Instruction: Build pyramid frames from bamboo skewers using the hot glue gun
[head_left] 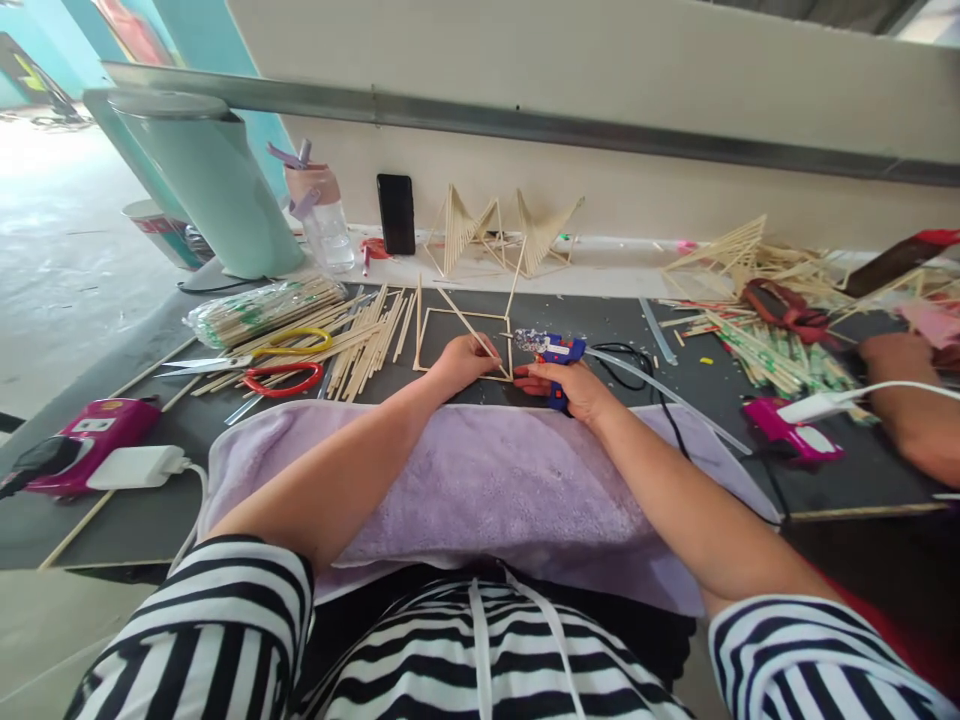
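Note:
A square frame of thin wooden sticks [463, 312] lies on the dark table, with more sticks rising from some corners. My left hand [463, 362] is closed at the frame's near right side, its fingers pinching a slanting wooden stick [463, 316]. Just to the right, my right hand [574, 388] grips a blue hot glue gun [564, 352]. The gun's nozzle points left toward the frame's right side, and a clear glue stick [660, 388] trails from its back. Whether the nozzle touches the wood I cannot tell.
Loose sticks [367, 350], scissors [259, 365] and a bagged stick bundle [262, 312] lie left. Two stick models [469, 235], a phone [396, 215] and a bottle [322, 215] stand behind. Pink power strips [94, 445] flank a purple towel [450, 470]. Another person's arm [911, 400] is at right.

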